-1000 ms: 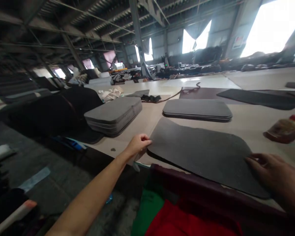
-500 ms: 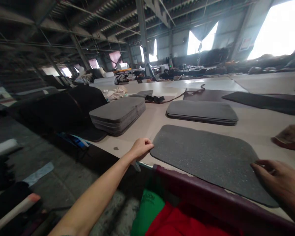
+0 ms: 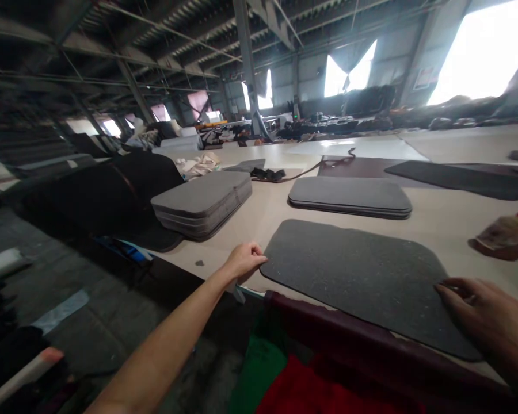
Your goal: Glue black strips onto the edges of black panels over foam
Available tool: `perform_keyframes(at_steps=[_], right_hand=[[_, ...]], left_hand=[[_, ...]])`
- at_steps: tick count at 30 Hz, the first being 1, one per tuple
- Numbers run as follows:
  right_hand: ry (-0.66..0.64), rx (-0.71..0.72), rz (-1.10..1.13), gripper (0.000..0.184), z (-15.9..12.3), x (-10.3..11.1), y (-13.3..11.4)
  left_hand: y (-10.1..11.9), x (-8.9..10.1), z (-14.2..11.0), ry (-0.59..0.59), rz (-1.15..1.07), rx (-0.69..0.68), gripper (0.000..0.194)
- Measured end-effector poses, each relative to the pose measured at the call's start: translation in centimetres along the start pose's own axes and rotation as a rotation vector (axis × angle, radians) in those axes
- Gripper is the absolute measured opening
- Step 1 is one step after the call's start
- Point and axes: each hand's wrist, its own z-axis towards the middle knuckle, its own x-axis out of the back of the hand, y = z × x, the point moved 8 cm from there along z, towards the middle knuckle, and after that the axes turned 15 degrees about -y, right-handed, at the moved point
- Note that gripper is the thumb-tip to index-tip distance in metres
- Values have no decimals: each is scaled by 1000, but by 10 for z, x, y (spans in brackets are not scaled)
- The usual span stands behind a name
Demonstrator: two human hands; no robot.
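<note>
A dark grey mat (image 3: 354, 276) with rounded corners and pale specks lies flat along the front edge of the table. My left hand (image 3: 244, 260) pinches its left edge between thumb and curled fingers. At the mat's right edge, my right hand (image 3: 487, 307) is closed in a similar pinch, thumb and forefinger on the rim. Behind the mat sits a low stack of grey mats (image 3: 349, 194). A taller stack of similar mats (image 3: 202, 204) stands to the left, beyond my left hand.
Black sheet material (image 3: 99, 192) drapes over the table's left side. A brownish container with a red top (image 3: 505, 237) stands at right. Dark strips (image 3: 267, 174), a pale cloth (image 3: 198, 165) and a long dark piece (image 3: 461, 177) lie farther back. Maroon material (image 3: 328, 328) hangs along the front edge.
The whole scene has slid slightly left in the view. Both hands keep their places on the mat's edges, and the mat lies as before.
</note>
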Motion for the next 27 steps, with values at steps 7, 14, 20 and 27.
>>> perform_keyframes(at_steps=[7, 14, 20, 27], right_hand=[[166, -15, 23, 47, -18, 31, -24], [59, 452, -89, 48, -21, 3, -165], [-133, 409, -161, 77, -5, -50, -185], [-170, 235, -251, 93, -8, -44, -137]], left_hand=[[16, 34, 4, 237, 112, -93, 22], [84, -22, 44, -4, 292, -461, 39], [64, -57, 58, -67, 414, -447, 70], [53, -58, 53, -64, 644, -415, 80]])
